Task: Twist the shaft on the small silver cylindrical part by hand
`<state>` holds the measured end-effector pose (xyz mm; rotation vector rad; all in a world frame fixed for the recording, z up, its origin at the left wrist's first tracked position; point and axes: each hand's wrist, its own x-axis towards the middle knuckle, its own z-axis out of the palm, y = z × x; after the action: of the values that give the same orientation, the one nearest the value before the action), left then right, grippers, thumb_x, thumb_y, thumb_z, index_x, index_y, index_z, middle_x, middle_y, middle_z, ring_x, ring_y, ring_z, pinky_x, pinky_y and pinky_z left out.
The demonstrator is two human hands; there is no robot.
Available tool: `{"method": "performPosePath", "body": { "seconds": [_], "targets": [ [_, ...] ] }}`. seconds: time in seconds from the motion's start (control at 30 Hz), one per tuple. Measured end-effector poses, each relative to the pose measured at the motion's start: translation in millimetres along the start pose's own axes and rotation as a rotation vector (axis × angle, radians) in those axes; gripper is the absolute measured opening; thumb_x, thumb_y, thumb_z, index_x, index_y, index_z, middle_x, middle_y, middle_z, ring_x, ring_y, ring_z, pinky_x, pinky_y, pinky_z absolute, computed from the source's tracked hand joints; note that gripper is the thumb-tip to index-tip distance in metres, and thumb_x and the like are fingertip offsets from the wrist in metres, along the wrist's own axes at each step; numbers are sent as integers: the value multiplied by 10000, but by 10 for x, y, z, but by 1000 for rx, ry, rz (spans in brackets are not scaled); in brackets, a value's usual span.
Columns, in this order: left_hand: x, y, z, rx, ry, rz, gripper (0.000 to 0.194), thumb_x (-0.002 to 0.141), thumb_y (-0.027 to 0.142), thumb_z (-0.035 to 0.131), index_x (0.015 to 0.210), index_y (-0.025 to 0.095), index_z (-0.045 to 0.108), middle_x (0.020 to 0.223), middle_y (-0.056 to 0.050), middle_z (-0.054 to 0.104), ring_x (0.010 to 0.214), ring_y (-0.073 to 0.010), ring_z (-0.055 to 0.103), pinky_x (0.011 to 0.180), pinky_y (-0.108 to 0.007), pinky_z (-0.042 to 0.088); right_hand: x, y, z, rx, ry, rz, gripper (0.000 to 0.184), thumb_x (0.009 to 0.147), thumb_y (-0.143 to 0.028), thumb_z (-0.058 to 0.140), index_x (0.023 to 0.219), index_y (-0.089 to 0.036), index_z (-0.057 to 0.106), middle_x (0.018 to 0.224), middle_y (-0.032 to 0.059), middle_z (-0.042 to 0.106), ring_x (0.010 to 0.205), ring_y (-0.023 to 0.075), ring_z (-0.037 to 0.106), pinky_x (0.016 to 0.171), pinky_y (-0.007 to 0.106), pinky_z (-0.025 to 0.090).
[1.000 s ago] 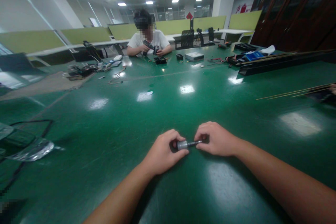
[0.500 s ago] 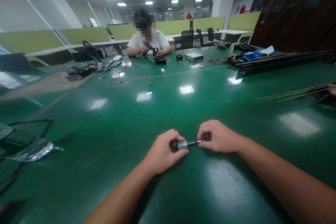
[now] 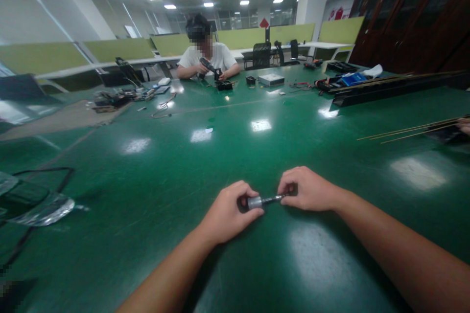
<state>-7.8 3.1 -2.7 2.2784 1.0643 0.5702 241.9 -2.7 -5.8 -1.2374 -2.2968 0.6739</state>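
Note:
My left hand [image 3: 233,210] is closed around a small silver cylinder [image 3: 254,202], thumb in front and fingers behind. A thin, dark, shiny rod [image 3: 270,199] sticks out of the cylinder's right end, roughly level and low over the green table [image 3: 227,156]. Fingertips and thumb of my right hand [image 3: 304,190] pinch the rod's far end, whose tip they hide. The cylinder's left end is lost in the shadow of my left palm. Whether rod and cylinder are one piece I cannot tell.
Across the table a person [image 3: 207,61] holds a dark power tool [image 3: 208,64]. A clear plastic bag [image 3: 40,205] lies at left, thin brass-coloured rods [image 3: 407,132] at right. Farther back are a black channel [image 3: 367,95], a white box [image 3: 271,79] and a cluttered pile [image 3: 113,98].
My right hand has shifted slightly to the right along the rod's line, and a little more rod shows. The left hand and cylinder stay put. The brass-coloured rods at right have moved slightly.

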Motion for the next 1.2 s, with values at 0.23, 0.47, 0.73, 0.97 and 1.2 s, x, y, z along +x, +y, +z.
{"method": "performPosePath", "body": {
  "seconds": [0.23, 0.47, 0.73, 0.97, 1.2],
  "targets": [
    [2, -4, -11, 2, 1, 5, 182, 764, 262, 749, 855, 175, 618, 837, -13, 617, 754, -168, 576, 692, -275, 424, -15, 37, -59, -1, -18, 8, 64, 703, -165, 708, 763, -184, 718, 742, -2, 687, 693, 135, 618, 646, 238, 439],
    [-6, -19, -10, 0, -1, 2, 188, 764, 261, 751, 861, 173, 616, 827, -9, 611, 737, -161, 571, 677, -268, 418, -44, 130, -148, 34, -51, 109, 94, 696, -195, 718, 787, -177, 734, 749, 9, 696, 678, 141, 622, 621, 234, 462],
    [12, 3, -4, -2, 9, 15, 193, 761, 266, 753, 857, 175, 613, 828, -11, 612, 743, -165, 571, 683, -271, 420, -15, 76, -90, 51, -61, 58, 99, 722, -219, 726, 812, -180, 742, 757, 11, 694, 677, 134, 619, 627, 236, 453],
    [28, 10, -10, 12, 12, 1, 189, 751, 260, 752, 834, 171, 607, 825, -15, 619, 745, -169, 574, 677, -268, 423, -1, 53, -52, 21, -20, -1, 70, 747, -206, 724, 808, -177, 741, 773, 14, 688, 714, 135, 619, 657, 243, 436],
    [34, 11, 5, 8, 16, 21, 175, 760, 259, 742, 856, 174, 622, 809, -12, 614, 724, -161, 571, 663, -261, 428, 58, -37, 54, 86, -23, -41, 94, 774, -243, 729, 837, -178, 752, 763, 21, 687, 700, 138, 618, 642, 241, 434]
  ]
}}
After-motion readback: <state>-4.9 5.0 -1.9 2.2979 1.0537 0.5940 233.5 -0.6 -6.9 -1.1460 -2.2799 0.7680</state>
